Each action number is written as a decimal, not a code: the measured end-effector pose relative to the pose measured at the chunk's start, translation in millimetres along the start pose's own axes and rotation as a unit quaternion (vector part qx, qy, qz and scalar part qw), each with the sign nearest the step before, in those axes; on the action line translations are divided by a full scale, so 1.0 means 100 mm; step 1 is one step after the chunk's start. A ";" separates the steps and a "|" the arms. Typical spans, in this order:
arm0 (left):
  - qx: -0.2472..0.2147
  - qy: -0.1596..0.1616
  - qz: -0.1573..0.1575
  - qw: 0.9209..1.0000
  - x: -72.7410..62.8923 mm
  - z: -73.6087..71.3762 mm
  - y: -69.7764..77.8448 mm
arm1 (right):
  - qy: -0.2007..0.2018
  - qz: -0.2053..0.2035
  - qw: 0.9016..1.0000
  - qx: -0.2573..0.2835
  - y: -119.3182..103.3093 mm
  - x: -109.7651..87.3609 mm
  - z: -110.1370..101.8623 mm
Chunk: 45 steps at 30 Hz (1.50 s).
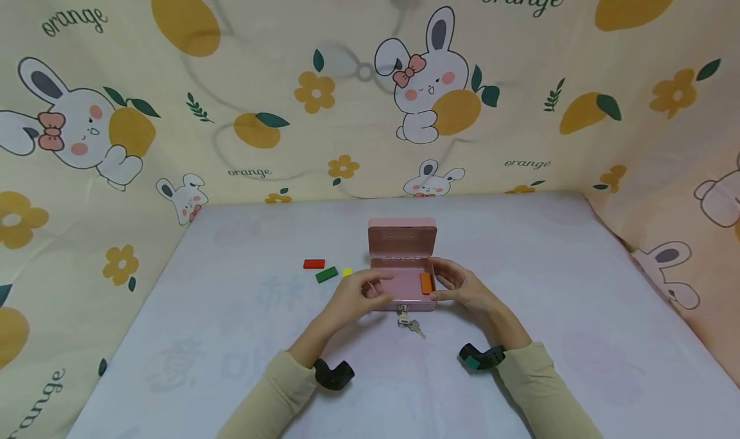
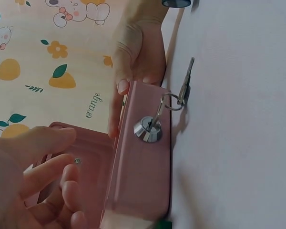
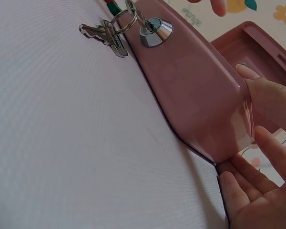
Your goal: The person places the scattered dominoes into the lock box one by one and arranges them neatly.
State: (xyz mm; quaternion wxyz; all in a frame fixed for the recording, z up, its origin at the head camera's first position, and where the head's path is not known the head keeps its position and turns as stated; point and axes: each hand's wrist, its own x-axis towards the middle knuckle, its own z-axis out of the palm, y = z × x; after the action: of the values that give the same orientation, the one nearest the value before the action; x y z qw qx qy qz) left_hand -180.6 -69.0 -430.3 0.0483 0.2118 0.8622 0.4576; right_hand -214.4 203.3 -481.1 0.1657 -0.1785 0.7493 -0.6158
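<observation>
A pink metal cash box [image 1: 419, 306] stands on the table with its lid [image 1: 402, 238] raised. An orange block [image 1: 426, 283] lies inside at the right. My left hand [image 1: 358, 292] is over the box's left side, its fingers loosely bent; in the left wrist view nothing shows between them. My right hand [image 3: 271, 191] holds the box's right end, thumb at the top rim and fingers along the side wall. From the silver lock [image 2: 148, 130] on the front hangs a ring with keys [image 3: 107, 36], one key inserted in the lock.
Left of the box lie a red block [image 1: 314, 263], a green block [image 1: 326, 274] and a yellow block [image 1: 347, 272], the last partly behind my left hand. A white cloth [image 1: 231, 362] covers the table. Printed fabric [image 1: 347, 124] hangs behind and at the sides.
</observation>
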 end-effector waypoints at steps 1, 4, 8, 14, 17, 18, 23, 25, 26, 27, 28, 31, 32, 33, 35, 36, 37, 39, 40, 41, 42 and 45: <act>0.001 0.002 0.001 1.000 -0.01 -0.01 -0.01 | 0.001 0.000 1.000 0.000 0.00 0.00 0.00; -0.001 0.004 -0.005 1.000 -0.05 -0.04 -0.04 | 0.002 0.002 1.000 0.001 -0.01 0.00 0.01; -0.007 0.011 -0.014 1.000 -0.09 -0.08 -0.09 | 0.005 0.006 1.000 0.005 -0.02 0.01 0.02; 0.002 0.008 -0.035 0.999 -0.13 -0.12 -0.18 | 0.006 0.004 1.000 -0.002 -0.03 0.00 0.02; -0.001 0.005 -0.041 0.999 -0.16 -0.13 -0.21 | 0.008 0.002 1.000 -0.005 -0.03 0.00 0.02; -0.002 0.003 -0.043 0.999 -0.17 -0.14 -0.23 | 0.008 0.002 1.000 -0.005 -0.03 -0.01 0.02; -0.005 0.000 -0.052 0.999 -0.20 -0.15 -0.30 | 0.003 0.001 1.000 -0.001 -0.01 -0.01 0.03; 0.004 0.002 -0.056 0.998 -0.20 -0.15 -0.33 | 0.002 0.000 1.000 0.005 0.00 -0.01 0.03; 0.010 0.002 -0.059 0.998 -0.20 -0.16 -0.35 | 0.002 0.000 1.000 0.006 0.00 -0.01 0.03; 0.015 0.002 -0.063 0.998 -0.20 -0.16 -0.36 | 0.002 -0.001 1.000 0.008 0.00 -0.01 0.03; 0.021 0.002 -0.067 0.998 -0.20 -0.17 -0.37 | 0.001 -0.001 1.000 0.008 0.00 -0.01 0.03; 0.030 -0.004 -0.081 0.996 -0.20 -0.19 -0.39 | 0.001 0.000 1.000 0.010 0.01 -0.01 0.03; 0.034 -0.006 -0.086 0.996 -0.20 -0.19 -0.40 | 0.001 0.000 1.000 0.009 0.01 -0.01 0.03; 0.037 -0.009 -0.091 0.995 -0.20 -0.20 -0.40 | 0.001 0.000 1.000 0.008 0.01 -0.01 0.02; 0.042 -0.012 -0.098 0.994 -0.20 -0.20 -0.41 | 0.001 0.000 1.000 0.005 0.00 -0.01 0.02; 0.047 -0.013 -0.100 0.994 -0.20 -0.21 -0.42 | 0.002 0.001 1.000 0.004 0.00 -0.01 0.02; 0.050 -0.014 -0.103 0.993 -0.20 -0.21 -0.43 | 0.002 0.001 1.000 0.003 0.00 -0.01 0.02; 0.053 -0.014 -0.110 0.992 -0.19 -0.21 -0.44 | 0.001 0.001 1.000 0.004 0.00 0.00 0.02; 0.054 -0.013 -0.111 0.992 -0.19 -0.21 -0.44 | 0.001 0.001 1.000 0.003 0.00 0.00 0.02; 0.054 -0.013 -0.114 0.992 -0.19 -0.21 -0.45 | 0.000 0.000 1.000 0.004 0.00 0.00 0.02; 0.055 -0.012 -0.116 0.992 -0.19 -0.21 -0.46 | 0.001 0.000 1.000 0.006 0.01 0.00 0.02; 0.061 -0.013 -0.127 0.990 -0.18 -0.20 -0.47 | 0.001 -0.003 1.000 0.006 0.01 0.00 0.02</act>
State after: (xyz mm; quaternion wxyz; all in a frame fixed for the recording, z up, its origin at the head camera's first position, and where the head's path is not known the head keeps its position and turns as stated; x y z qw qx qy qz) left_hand -185.3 -115.0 -459.1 0.1039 0.1092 0.9076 0.3918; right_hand -213.6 201.6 -482.7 0.1647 -0.1790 0.7450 -0.6212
